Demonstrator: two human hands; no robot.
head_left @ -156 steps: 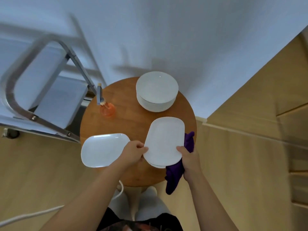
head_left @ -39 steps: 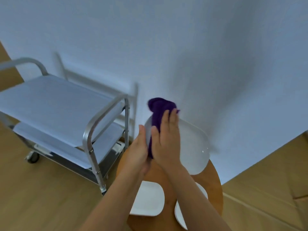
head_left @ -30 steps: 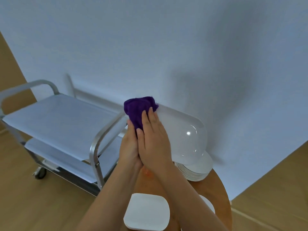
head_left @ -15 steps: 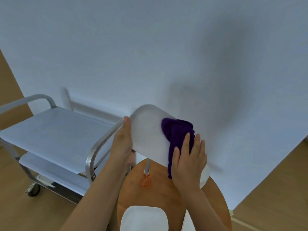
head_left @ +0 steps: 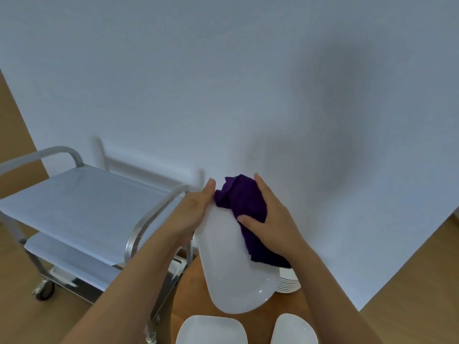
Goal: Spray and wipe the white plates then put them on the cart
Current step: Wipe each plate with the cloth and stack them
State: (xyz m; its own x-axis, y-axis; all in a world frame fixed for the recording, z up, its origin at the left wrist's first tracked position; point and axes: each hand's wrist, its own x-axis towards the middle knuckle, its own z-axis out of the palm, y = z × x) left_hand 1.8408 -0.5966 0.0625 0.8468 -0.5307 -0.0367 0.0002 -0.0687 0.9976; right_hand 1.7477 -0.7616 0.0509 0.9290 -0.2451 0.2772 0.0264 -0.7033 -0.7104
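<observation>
A white rounded-rectangle plate is held tilted in the air above the round wooden table. My left hand grips its upper left edge. My right hand presses a purple cloth against the plate's upper right part. Two more white plates lie at the table's near edge, one on the left and one on the right. A stack of round white plates shows behind the held plate. The spray bottle is hidden.
A metal cart with two grey shelves and a tubular handle stands left of the table, on castors. A white wall fills the background. Wooden floor lies on both sides.
The plate has turned from facing away to lengthwise, its lower end swung toward me. The cloth and my right hand slid to the plate's top. My left hand stays on the left edge.
</observation>
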